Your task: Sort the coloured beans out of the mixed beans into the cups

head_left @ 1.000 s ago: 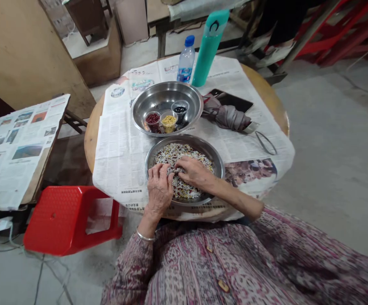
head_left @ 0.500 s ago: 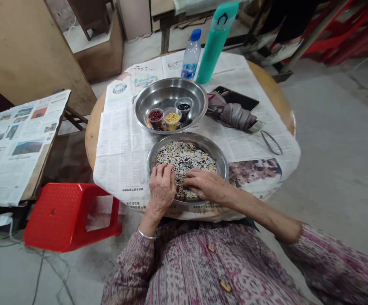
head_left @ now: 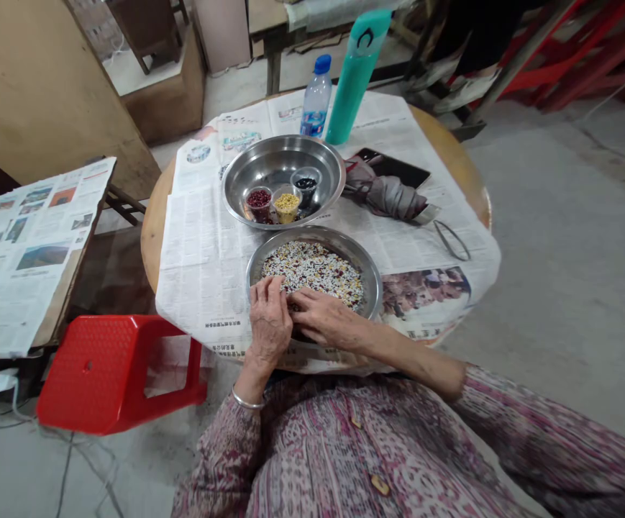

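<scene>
A steel basin near me holds a spread mix of white rice-like grains with yellow, dark red and black beans. My left hand is over its front left rim, the fingers curled together; what they hold, if anything, is hidden. Reaching in from the right, my right hand has its bent fingertips low in the basin beside my left fingers. Its fingers are pressed together, and I cannot make out what is in them. Behind stands a second steel basin with cups of red beans, yellow beans and black beans.
Newspaper covers the round table. A water bottle, a teal bottle, a folded umbrella and a dark phone lie or stand farther back. At the left are a red stool and a newspaper-covered table.
My right hand has moved left and toward me, to beside my left fingers. The grains by the front of the basin look pushed back. The whole view has shifted slightly.
</scene>
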`<action>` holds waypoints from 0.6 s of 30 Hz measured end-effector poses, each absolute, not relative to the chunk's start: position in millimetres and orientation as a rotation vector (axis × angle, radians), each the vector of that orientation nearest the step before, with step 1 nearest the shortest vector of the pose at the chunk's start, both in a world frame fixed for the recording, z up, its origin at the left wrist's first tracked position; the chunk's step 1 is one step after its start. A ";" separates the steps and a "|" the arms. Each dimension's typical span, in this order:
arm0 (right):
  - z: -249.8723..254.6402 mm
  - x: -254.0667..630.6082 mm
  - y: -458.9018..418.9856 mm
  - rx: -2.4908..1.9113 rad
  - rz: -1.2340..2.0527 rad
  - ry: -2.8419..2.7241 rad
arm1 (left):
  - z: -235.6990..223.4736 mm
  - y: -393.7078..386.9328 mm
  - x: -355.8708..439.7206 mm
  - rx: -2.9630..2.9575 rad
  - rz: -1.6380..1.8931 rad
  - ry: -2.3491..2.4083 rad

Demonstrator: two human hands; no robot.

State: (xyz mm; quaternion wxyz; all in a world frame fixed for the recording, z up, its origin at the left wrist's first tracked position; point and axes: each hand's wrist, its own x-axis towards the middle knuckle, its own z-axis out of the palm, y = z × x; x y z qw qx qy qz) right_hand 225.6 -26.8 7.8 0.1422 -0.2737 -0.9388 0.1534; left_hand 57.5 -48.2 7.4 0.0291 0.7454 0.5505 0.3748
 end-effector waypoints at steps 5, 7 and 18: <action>5.5 233.9 7.0 -1.124 0.269 -2.539 | 6.6 -47.7 57.6 2.311 1.162 1.680; 7.2 241.7 23.0 -1.283 0.209 -2.431 | 5.7 -47.5 57.3 2.311 1.163 1.673; 7.9 193.2 51.1 -1.345 0.305 -2.438 | 2.9 -47.5 57.0 2.243 1.189 1.691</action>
